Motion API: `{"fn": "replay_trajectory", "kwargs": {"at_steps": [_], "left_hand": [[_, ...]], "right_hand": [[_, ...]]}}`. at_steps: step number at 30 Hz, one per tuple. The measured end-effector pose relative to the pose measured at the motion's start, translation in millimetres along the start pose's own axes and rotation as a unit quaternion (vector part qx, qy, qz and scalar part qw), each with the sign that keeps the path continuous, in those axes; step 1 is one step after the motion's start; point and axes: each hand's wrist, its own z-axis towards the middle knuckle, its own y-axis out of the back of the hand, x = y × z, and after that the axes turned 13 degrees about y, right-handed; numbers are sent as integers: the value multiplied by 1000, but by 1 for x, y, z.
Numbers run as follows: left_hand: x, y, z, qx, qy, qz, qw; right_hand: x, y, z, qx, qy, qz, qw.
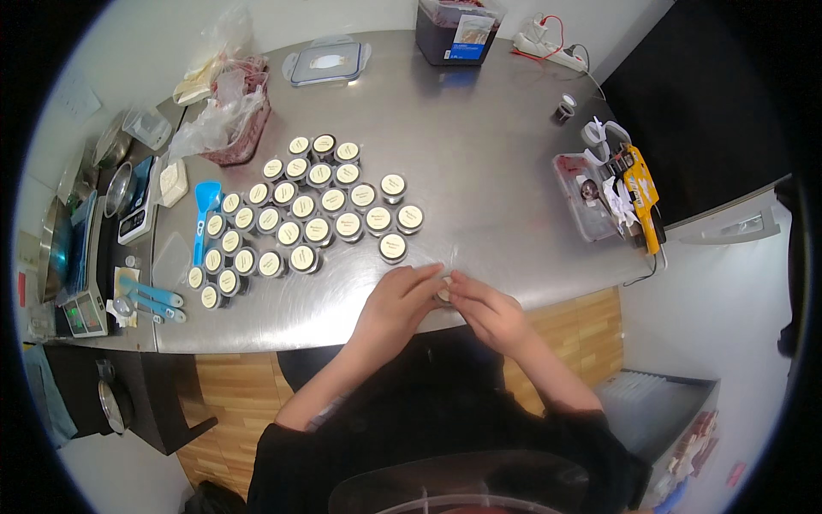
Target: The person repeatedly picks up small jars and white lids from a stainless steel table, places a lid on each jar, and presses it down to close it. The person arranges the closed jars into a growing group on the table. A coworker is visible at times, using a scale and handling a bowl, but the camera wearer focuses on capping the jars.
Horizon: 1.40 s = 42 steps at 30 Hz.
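Near the front edge of the steel table (501,193), my left hand (401,299) and my right hand (489,310) close in from both sides on a small lidded plastic cup (444,290). Fingers of both hands touch it and hide most of it; a pale round label shows between them. Just beyond my left hand stands another lidded cup (392,247) with dark contents and a cream label. Many more such labelled cups (318,230) stand close together to the left of it.
Along the left are a blue scoop (200,221), blue measuring spoons (154,299) and kitchen scales (138,215). A bagged tub (241,135), a container lid (326,62) and a dark-filled container (457,35) stand behind. At right are an open cup (564,112), a plastic tray (571,212) and a yellow tool (642,199).
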Motion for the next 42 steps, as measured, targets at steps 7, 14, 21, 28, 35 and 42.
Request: {"fn": "replay_trajectory", "kwargs": {"at_steps": [7,14,21,28,35,42], "left_hand": [[-1,-6,-1,-62,-53,47,996],[-4,-8,-1,-83,-95,108,986],[-6,-5,9,-20,-102,158,982],[-13,-19,19,-74,-95,281,952],[-10,-13,27,-62,22,315,947],[-17,-14,32,-91,84,298,947]], "right_hand": [[-3,-2,3,-21,95,-89,991],[1,2,10,-11,82,-94,992],[-100,68,31,-165,-215,-146,952],[-280,116,69,-198,-349,-333,854],[-353,120,82,-223,-454,-289,813],[-342,112,79,-181,-410,-284,847]]}}
